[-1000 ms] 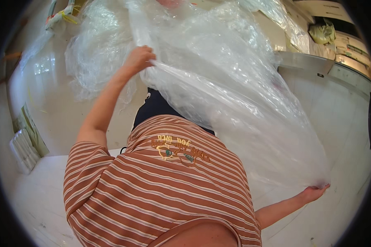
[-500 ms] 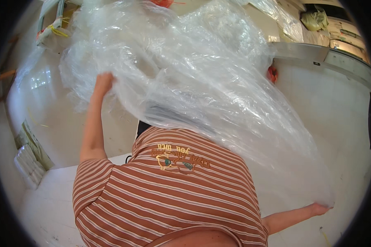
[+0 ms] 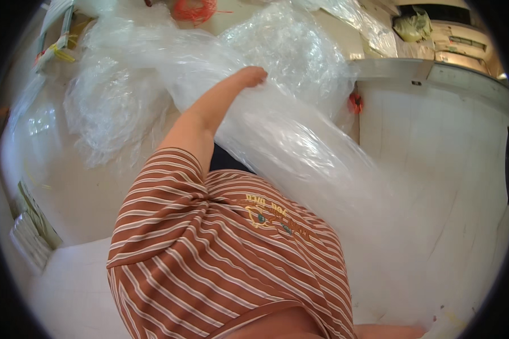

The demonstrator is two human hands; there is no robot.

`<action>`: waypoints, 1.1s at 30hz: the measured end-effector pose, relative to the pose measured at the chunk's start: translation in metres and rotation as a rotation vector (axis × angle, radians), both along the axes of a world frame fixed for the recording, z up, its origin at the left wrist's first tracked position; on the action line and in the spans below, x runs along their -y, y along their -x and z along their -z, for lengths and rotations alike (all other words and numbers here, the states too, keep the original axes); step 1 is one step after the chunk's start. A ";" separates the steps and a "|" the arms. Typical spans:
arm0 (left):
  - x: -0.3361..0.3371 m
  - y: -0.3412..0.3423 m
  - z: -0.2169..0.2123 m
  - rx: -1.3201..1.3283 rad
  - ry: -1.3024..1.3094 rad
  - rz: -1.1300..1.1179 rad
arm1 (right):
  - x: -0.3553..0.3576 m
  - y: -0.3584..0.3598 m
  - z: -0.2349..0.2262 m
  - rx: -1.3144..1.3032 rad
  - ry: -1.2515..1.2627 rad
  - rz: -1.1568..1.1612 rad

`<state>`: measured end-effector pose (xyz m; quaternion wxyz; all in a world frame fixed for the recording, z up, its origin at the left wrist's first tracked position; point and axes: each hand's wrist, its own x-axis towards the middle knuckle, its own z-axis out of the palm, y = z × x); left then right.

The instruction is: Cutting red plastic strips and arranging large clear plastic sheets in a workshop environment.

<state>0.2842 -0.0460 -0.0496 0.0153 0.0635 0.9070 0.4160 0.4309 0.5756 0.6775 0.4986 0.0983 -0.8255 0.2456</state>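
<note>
A large sheet of clear plastic film [image 3: 300,144] stretches in a loose, wrinkled band from the upper left across my front to the lower right. My left hand [image 3: 254,77] reaches over it with the fingers closed, gripping the film near its middle. Down at the lower right edge, my right hand [image 3: 417,331] is partly cut off and smeared by motion. The film's blurred end runs toward it, and the fingers cannot be made out.
Crumpled heaps of clear film lie on the floor, one at the left [image 3: 116,107] and another behind the band [image 3: 294,48]. A tangle of red string [image 3: 195,10] rests at the top. Wrapped white bundles [image 3: 31,240] stand at the left. A low ledge [image 3: 390,69] crosses the right back.
My left hand has swung right across the film from its left side. My right hand has moved down toward the lower edge. The film is drawn into a narrower band, uncovering the red string.
</note>
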 end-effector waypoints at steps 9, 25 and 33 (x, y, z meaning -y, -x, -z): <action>0.002 -0.093 -0.276 -0.660 -0.130 -0.581 | 0.051 0.065 0.082 0.053 -0.272 0.163; 0.021 -0.174 -0.279 -0.781 -0.013 -0.923 | 0.432 0.077 0.292 0.669 -0.508 -1.024; 0.133 -0.199 -0.232 -0.823 0.081 -1.252 | 0.349 0.113 0.245 0.684 -0.248 -0.657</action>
